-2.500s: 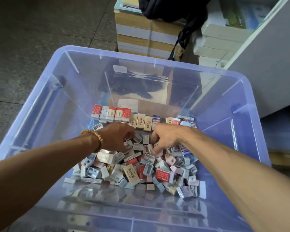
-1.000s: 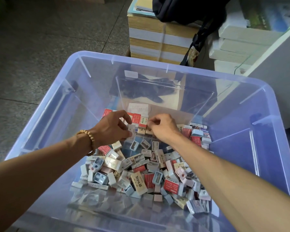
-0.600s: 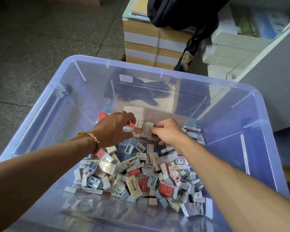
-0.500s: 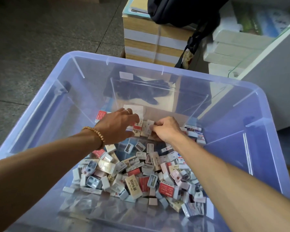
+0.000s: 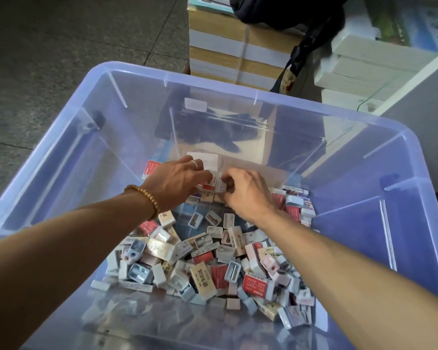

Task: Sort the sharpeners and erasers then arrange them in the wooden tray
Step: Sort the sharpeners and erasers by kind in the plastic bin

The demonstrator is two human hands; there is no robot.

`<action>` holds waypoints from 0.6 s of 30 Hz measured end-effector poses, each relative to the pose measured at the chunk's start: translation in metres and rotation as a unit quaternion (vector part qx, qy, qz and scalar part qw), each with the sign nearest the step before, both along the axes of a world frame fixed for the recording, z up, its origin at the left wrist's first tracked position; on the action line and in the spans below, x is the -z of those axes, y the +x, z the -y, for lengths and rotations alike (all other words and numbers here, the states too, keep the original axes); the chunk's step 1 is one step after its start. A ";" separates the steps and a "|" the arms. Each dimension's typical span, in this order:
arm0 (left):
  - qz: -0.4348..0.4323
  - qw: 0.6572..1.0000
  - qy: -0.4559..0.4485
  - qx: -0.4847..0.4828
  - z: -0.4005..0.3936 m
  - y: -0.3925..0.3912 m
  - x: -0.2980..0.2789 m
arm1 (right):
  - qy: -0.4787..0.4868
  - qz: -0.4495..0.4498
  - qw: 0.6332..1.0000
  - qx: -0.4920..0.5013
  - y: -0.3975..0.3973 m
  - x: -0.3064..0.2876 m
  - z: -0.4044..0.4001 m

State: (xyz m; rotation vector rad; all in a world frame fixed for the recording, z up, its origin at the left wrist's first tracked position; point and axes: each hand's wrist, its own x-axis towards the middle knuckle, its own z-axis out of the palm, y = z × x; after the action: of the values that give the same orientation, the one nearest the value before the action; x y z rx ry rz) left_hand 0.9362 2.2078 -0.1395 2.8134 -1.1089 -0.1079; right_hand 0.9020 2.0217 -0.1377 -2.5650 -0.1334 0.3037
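A grey stone-tiled floor (image 5: pixel 61 46) lies to the left. Beyond the tub's far wall stands a strapped stack of books (image 5: pixel 228 51), brown and white edges showing. A dark bag (image 5: pixel 288 11) hangs over it, its strap trailing down. To the right sit pale boxes (image 5: pixel 369 61), possibly paper reams, beside a grey cabinet (image 5: pixel 425 117).

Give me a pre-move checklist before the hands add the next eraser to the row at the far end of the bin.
1. Left hand on the row of erasers: ok, fingers curl over it.
2. Right hand pinching a piece at the row: ok.
3. Row standing straight: cannot tell, hands cover it.
4. Loose pile within reach: ok, just nearer than the hands.
5. Sharpeners split from erasers: not ok, pile is mixed.
6. Wooden tray in view: not ok, only the clear plastic bin shows.
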 end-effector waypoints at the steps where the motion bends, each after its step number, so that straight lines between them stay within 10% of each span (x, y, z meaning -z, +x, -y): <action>1: -0.006 1.000 0.003 -0.006 0.001 -0.001 -0.001 | 0.005 -0.010 1.000 0.003 0.001 -0.001 0.000; 18: -0.313 0.947 0.068 -0.036 0.016 -0.056 -0.025 | -0.105 -0.283 0.935 -0.186 -0.030 -0.034 0.020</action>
State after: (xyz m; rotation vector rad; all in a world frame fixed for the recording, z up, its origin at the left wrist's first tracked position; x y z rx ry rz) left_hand 0.8798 2.1917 -0.1147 2.6045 -0.8597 -1.0226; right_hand 0.8723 2.0017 -0.1036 -2.5290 -0.3867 1.2404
